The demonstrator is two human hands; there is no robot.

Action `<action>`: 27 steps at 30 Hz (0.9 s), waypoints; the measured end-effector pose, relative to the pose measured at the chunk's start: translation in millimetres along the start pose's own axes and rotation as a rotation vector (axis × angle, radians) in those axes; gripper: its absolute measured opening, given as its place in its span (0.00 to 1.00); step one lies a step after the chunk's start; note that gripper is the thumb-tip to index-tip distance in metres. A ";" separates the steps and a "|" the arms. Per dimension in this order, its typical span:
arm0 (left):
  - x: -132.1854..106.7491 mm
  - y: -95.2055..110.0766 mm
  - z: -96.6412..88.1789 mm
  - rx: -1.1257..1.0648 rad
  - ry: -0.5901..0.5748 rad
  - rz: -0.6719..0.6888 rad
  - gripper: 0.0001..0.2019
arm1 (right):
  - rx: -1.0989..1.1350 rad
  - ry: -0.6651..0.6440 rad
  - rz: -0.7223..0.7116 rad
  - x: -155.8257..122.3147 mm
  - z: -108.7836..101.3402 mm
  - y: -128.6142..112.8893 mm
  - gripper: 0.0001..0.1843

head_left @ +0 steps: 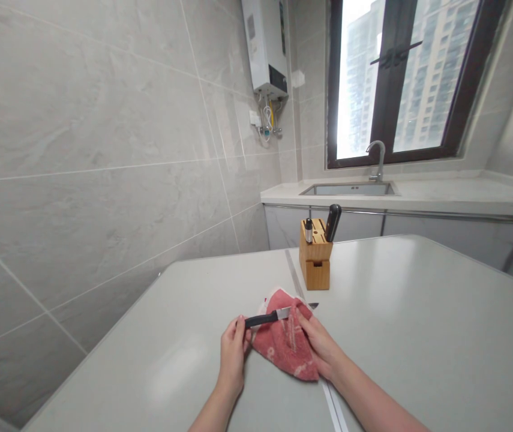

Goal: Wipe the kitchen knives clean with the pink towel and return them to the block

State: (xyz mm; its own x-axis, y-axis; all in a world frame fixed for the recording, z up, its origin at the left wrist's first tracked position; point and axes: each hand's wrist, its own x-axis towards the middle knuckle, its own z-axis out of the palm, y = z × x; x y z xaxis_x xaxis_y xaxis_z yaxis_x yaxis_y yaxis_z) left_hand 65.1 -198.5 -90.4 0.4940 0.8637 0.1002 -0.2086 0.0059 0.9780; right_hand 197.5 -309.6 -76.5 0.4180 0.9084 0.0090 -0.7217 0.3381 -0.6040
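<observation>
On the counter (418, 336), 6 o'clock: a small knife (267, 318) held crosswise, black handle toward 9 o'clock, tip toward 3 o'clock, blade across a red towel (285, 351).
Left hand (233, 348): closed round the knife handle, fingers curled.
Right hand (321, 345): narrow, gripping the red towel at the blade, thumb on top. How much cloth covers the edge cannot be told.
Red towel: bunched between the hands, lower end on the counter.
Knife block (315, 255): wooden, at 12 o'clock from the hands, near but apart, with two handles in its slots.
Step, as judged: wiping the blade.
Next move calls for: a steady handle grip, with cloth between fingers and edge.
Beyond: sink (350, 189) and faucet (377, 157), at 1 o'clock.
</observation>
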 end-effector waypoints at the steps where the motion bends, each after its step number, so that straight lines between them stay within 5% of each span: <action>1: -0.2 -0.7 0.8 0.043 -0.045 0.005 0.18 | -0.004 -0.012 -0.002 0.5 -0.4 1.4 0.13; 7: -3.8 -1.2 4.2 0.338 -0.240 0.169 0.17 | -0.130 -0.027 -0.006 0.4 -1.6 4.0 0.12; 13: -7.4 3.2 6.9 0.418 -0.313 0.220 0.15 | -0.136 0.005 -0.008 -0.9 2.3 2.2 0.12; 27: -5.2 -2.3 5.1 0.482 -0.201 0.222 0.14 | -0.045 0.051 -0.026 2.5 0.4 1.5 0.10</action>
State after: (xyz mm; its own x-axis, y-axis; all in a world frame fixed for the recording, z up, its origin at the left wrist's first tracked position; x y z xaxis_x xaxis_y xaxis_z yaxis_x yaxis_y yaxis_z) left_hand 67.3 -205.5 -92.2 0.6433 0.7047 0.2994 0.0599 -0.4361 0.8979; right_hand 197.2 -306.8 -77.0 0.4646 0.8854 -0.0146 -0.6851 0.3490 -0.6394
